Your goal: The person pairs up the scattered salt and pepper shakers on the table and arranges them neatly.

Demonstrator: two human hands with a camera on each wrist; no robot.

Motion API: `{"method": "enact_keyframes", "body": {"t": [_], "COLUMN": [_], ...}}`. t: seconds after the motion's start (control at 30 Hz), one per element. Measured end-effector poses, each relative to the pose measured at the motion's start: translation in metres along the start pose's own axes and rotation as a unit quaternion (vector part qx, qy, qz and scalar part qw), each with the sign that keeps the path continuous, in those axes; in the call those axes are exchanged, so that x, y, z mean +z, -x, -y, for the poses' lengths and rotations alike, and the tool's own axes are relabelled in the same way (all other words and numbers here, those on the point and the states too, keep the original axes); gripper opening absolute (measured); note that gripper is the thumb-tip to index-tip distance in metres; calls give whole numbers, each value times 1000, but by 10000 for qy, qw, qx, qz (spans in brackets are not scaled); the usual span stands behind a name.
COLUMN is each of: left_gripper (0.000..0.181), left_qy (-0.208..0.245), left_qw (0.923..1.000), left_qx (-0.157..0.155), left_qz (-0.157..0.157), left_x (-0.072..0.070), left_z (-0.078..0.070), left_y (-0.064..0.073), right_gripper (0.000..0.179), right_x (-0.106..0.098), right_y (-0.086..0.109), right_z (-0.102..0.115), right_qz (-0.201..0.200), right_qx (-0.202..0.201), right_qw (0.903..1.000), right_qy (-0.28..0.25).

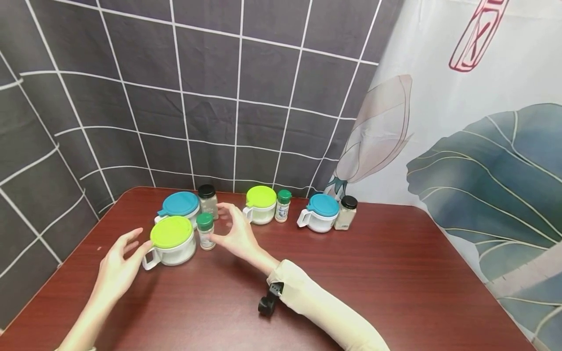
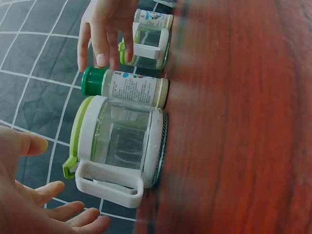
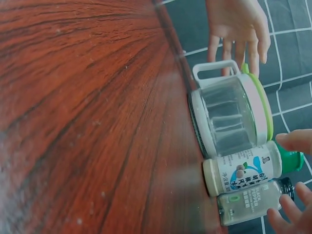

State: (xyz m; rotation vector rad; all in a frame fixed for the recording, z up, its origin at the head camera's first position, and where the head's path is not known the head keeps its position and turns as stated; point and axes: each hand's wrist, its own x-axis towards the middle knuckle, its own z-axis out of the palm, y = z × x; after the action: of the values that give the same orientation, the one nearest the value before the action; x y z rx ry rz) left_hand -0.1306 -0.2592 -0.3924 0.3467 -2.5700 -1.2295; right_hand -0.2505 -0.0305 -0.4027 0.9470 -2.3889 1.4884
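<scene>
In the head view my left hand (image 1: 117,267) is beside the handle of a clear seasoning jar with a lime lid (image 1: 171,232), fingers spread and holding nothing. The left wrist view shows a gap between that hand and the jar's white handle (image 2: 109,185). My right hand (image 1: 240,236) is just right of a green-capped shaker bottle (image 1: 205,231), thumb and fingers apart. In the right wrist view its thumb overlaps the green cap (image 3: 291,160), while the other fingers are near a black-capped pepper bottle (image 3: 251,201). Behind the lime-lidded jar stands a blue-lidded jar (image 1: 180,204).
Along the back stand another lime-lidded jar (image 1: 261,204), a green-capped shaker (image 1: 283,206), a blue-lidded jar (image 1: 323,213) and a black-capped bottle (image 1: 346,213). A dark tiled-pattern curtain (image 1: 210,117) hangs behind the red-brown table (image 1: 395,282). A black wrist device (image 1: 271,298) is at the right sleeve.
</scene>
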Motion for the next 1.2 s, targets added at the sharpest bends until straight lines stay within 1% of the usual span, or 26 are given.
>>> {"method": "enact_keyframes", "body": {"t": [0.17,0.3,0.43,0.6,0.9,1.1,1.2], "left_gripper": [59,59,59,59,54,48,46], "left_qy": [18,-3,-42,31,59,69,63], "left_qw": [9999,9997,9996,9995,9998,10000,10000], "left_qx": [-90,-81,-27,-53,-37,-21,35], "left_qz": [137,210,291,316,181,5,-28], "left_x": [1,2,3,4,9,8,7], "left_z": [3,6,10,13,16,14,13], "left_y": [1,1,2,2,3,4,4], "right_gripper": [69,68,68,68,62,62,62], "right_x": [4,7,10,14,18,19,19], "right_y": [-1,-2,-1,-1,0,0,0], "right_z": [0,-1,-2,-2,-2,-2,-1], "right_qz": [80,156,181,260,426,440,455], "right_qx": [28,45,40,247,585,531,544], "right_qw": [9999,9996,9997,9985,9948,9940,9939], "right_qy": [-78,-210,-165,-414,-713,-848,-839]}}
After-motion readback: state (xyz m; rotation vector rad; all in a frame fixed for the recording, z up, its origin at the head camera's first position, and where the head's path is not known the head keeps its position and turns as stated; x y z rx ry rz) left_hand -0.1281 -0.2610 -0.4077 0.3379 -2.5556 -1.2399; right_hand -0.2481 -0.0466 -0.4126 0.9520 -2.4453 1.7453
